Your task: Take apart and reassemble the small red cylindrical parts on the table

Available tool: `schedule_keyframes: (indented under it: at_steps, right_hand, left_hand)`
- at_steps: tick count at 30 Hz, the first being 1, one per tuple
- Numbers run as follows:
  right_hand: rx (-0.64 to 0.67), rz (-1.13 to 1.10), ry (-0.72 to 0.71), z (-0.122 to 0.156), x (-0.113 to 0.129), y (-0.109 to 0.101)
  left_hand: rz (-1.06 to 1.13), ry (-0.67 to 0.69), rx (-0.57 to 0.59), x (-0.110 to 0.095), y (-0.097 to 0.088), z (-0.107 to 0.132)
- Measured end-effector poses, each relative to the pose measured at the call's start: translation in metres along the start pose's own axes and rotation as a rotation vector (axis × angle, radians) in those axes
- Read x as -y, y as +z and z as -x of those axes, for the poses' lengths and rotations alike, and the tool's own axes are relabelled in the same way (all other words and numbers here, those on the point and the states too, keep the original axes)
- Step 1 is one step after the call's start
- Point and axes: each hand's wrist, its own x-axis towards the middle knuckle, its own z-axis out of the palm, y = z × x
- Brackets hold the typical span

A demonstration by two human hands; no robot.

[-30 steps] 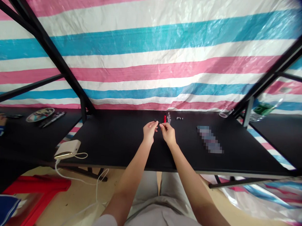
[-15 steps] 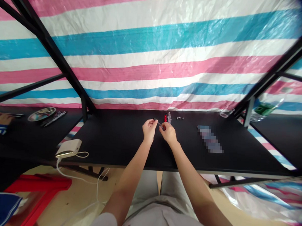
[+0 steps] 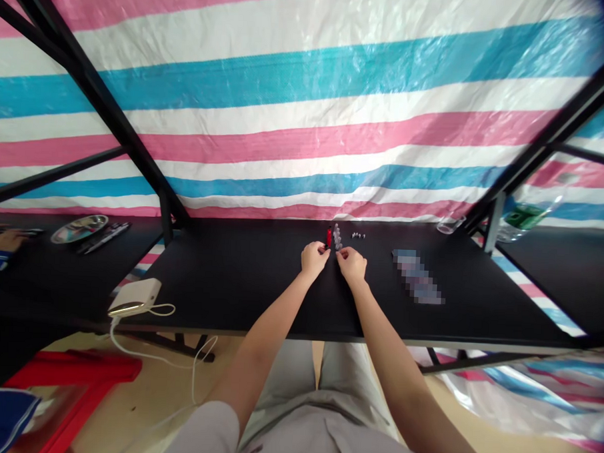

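My left hand [image 3: 314,260] is closed in a pinch at the near end of a row of small red pieces [image 3: 329,237] with dark ends. What its fingertips hold, if anything, is too small to make out. Just to the right, my right hand [image 3: 352,263] pinches at the near end of a row of clear plastic pieces [image 3: 337,235]. Its fingertips touch or nearly touch the closest one, and their contents cannot be told. Several tiny shiny pieces [image 3: 358,236] lie beyond the right hand on the black table [image 3: 240,277].
A blurred-out flat object [image 3: 418,277] lies to the right, with a clear cup [image 3: 450,224] behind it. A white box with a cable [image 3: 137,295] sits at the front left. Further left are a metal dish [image 3: 79,229], pens [image 3: 104,237] and another person's hand [image 3: 4,239].
My hands, which were together on a thin dark-ended piece, have come apart. Both have shifted right, one to the red row and one to the clear row.
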Motion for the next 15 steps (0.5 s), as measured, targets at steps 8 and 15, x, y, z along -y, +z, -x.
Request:
schedule_keyframes:
  at_steps: [8, 15]
  right_hand:
    - [-0.038, 0.083, -0.051, -0.001, -0.005, 0.013]
    - [-0.054, 0.073, -0.062, -0.001, -0.007, 0.013]
  left_hand:
    - [-0.333, 0.008, 0.045, 0.006, 0.016, -0.001]
    - [-0.336, 0.039, 0.023, 0.006, 0.017, 0.003]
